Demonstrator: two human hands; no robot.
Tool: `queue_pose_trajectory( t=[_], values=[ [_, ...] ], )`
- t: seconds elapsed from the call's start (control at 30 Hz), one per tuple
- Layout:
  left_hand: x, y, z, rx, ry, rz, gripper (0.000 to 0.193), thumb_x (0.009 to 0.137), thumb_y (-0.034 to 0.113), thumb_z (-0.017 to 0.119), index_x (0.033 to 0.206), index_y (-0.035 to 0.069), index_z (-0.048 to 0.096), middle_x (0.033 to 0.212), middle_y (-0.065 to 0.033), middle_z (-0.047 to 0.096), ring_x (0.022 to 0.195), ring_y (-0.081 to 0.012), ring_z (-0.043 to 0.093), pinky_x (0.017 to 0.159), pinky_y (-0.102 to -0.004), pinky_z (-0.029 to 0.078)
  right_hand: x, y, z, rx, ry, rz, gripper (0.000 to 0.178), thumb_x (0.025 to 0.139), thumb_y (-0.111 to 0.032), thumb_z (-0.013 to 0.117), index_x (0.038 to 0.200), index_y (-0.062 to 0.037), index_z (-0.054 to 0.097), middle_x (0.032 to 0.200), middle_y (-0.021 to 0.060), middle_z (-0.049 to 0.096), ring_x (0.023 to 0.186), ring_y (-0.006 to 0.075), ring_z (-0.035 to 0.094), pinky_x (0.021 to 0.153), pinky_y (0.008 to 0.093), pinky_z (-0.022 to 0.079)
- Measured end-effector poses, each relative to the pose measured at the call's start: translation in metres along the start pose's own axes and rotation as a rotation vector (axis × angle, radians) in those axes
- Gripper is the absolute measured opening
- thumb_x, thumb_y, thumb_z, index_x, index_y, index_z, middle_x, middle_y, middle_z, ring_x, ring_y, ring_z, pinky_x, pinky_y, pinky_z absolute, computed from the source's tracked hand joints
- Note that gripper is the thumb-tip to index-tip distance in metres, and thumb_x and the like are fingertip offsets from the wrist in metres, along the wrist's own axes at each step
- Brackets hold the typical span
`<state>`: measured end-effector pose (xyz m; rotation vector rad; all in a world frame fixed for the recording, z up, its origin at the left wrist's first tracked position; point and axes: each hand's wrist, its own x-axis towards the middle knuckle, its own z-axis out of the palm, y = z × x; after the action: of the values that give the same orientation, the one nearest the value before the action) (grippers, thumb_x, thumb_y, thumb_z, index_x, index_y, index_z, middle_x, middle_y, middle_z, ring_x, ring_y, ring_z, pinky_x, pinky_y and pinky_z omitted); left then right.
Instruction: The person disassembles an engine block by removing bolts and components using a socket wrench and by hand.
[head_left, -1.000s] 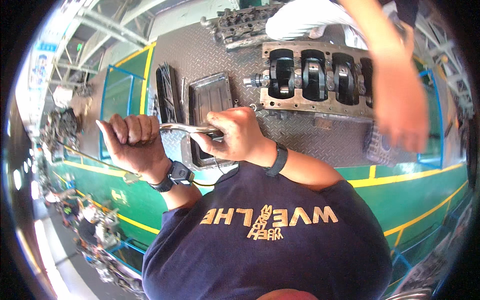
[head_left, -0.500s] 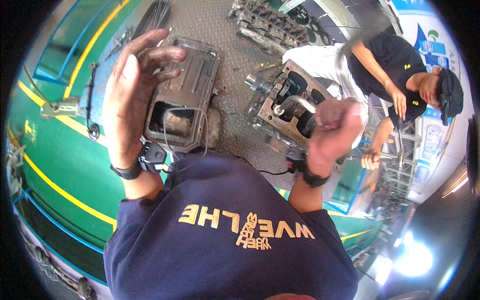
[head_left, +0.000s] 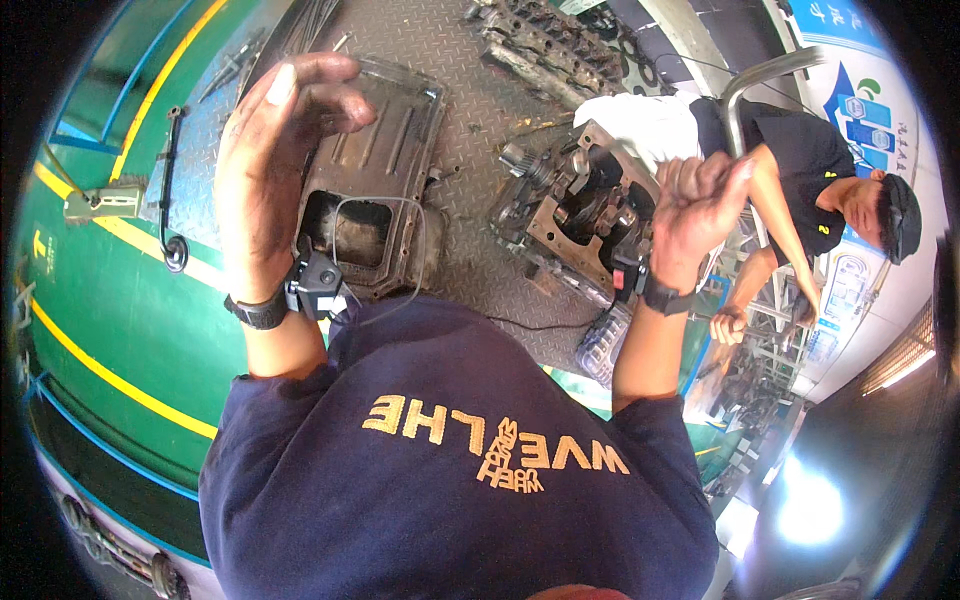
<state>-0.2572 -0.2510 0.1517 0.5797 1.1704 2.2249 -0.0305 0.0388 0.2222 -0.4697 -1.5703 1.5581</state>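
Tho in R fingers (head_left: 684,183), bar (head_left: 734,112) bent

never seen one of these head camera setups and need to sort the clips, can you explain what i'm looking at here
There is no robot here: these are a person's own two bare hands. A wide fisheye camera on the person's head looks down, so straight edges bend and the dark shirt fills the lower middle. The left hand is open, with nothing visible in it, above the pan. The right hand is closed, apparently around a bent metal bar. On the patterned metal table lie the pan, an engine block and, farther back, what looks like a cylinder head. The co-worker at the right is someone else.
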Motion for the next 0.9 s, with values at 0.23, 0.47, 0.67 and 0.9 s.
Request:
queue_pose_trajectory(
  t=[0.23,0.47,0.67,0.9],
  values=[
    [-0.011,0.003,-0.022,0.002,0.094,0.07,0.047,0.105,0.035,0.046,0.12,-0.006,0.062,0.092,-0.013,0.069,0.09,-0.0211,0.066,0.091,-0.0348,0.05,0.025,0.037,-0.021,0.013,-0.185,0.133,0.064,0.101,-0.065,0.042,0.061,-0.0173,0.024,0.053,-0.0033,0.016,0.051,0.0142,0.015,0.054,0.0325,0.02],
    [-0.036,-0.018,-0.06,-0.03,0.263,0.063,0.044,0.107,0.033,0.043,0.114,-0.005,0.063,0.084,-0.0107,0.064,0.083,-0.0202,0.061,0.084,-0.0332,0.048,0.026,0.014,-0.009,0.267,-0.159,0.068,0.065,0.102,-0.063,0.042,0.061,-0.0169,0.023,0.051,-0.004,0.018,0.046,0.0139,0.012,0.051,0.0332,0.023],
    [-0.03,-0.022,-0.051,-0.041,0.177,0.061,0.042,0.105,0.032,0.045,0.11,-0.005,0.065,0.082,-0.009,0.062,0.082,-0.0194,0.06,0.083,-0.0321,0.047,0.039,0.01,-0.027,-0.019,-0.221,0.183,0.06,0.105,-0.052,0.045,0.061,-0.0147,0.028,0.051,-0.0035,0.021,0.046,0.013,0.02,0.048,0.0331,0.022],
    [-0.03,-0.02,-0.038,-0.046,0.186,0.073,0.04,0.104,0.033,0.049,0.106,-0.003,0.065,0.08,-0.0091,0.062,0.077,-0.0186,0.059,0.081,-0.0317,0.046,0.044,0.042,0.001,-0.333,-0.29,0.018,0.056,0.103,-0.047,0.051,0.062,-0.0152,0.033,0.053,-0.0037,0.025,0.048,0.0127,0.022,0.05,0.0321,0.021]
  ],
)
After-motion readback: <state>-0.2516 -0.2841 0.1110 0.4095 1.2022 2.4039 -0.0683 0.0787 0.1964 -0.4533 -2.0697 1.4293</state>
